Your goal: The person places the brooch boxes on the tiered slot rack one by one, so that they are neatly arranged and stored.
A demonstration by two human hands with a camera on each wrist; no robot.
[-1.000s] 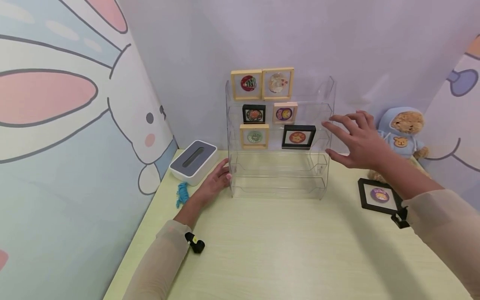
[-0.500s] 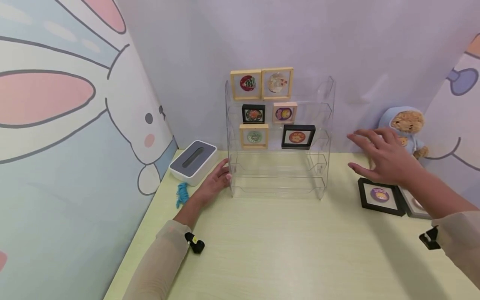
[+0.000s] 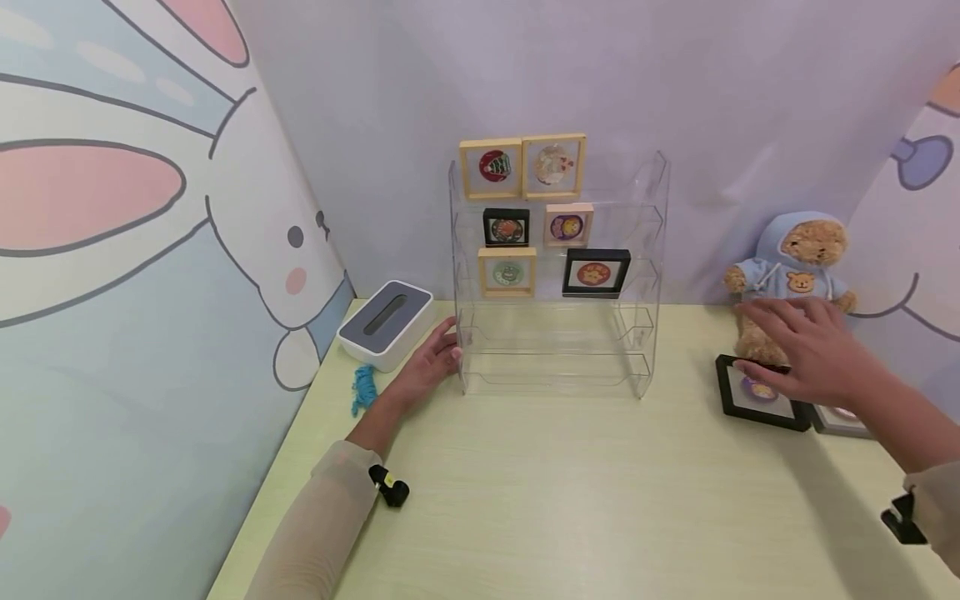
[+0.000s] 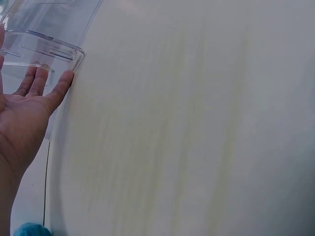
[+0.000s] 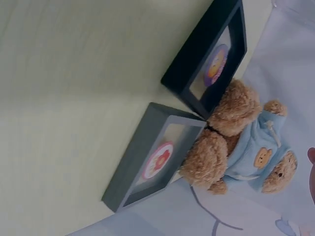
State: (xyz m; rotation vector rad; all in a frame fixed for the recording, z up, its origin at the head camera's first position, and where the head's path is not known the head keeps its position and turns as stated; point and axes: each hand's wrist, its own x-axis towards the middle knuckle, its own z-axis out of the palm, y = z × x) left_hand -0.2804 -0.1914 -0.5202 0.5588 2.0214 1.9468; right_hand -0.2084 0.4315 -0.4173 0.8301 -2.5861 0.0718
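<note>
A clear acrylic tiered rack (image 3: 555,364) stands against the wall, holding several small square frames with round badges, among them a black frame (image 3: 597,274) on its third tier. My left hand (image 3: 427,367) rests its extended fingers against the rack's left side; the left wrist view shows the palm (image 4: 22,123) beside the clear panel. My right hand (image 3: 817,354) hovers, fingers spread, over a black frame (image 3: 776,408) with a purple badge lying on the table. Beside it lies a grey frame (image 5: 140,155) with a pink-and-white badge, partly hidden by my right forearm in the head view.
Behind the table frames sits a teddy bear (image 3: 795,262) in a light blue hoodie. Left of the rack are a white tissue box (image 3: 397,337) with a grey top and a bundle of blue cord (image 3: 364,390). Walls stand at the left and back.
My right hand has moved from the rack's right side, rightward and down, to above the black frame near the bear. The left hand has stayed at the rack's side.
</note>
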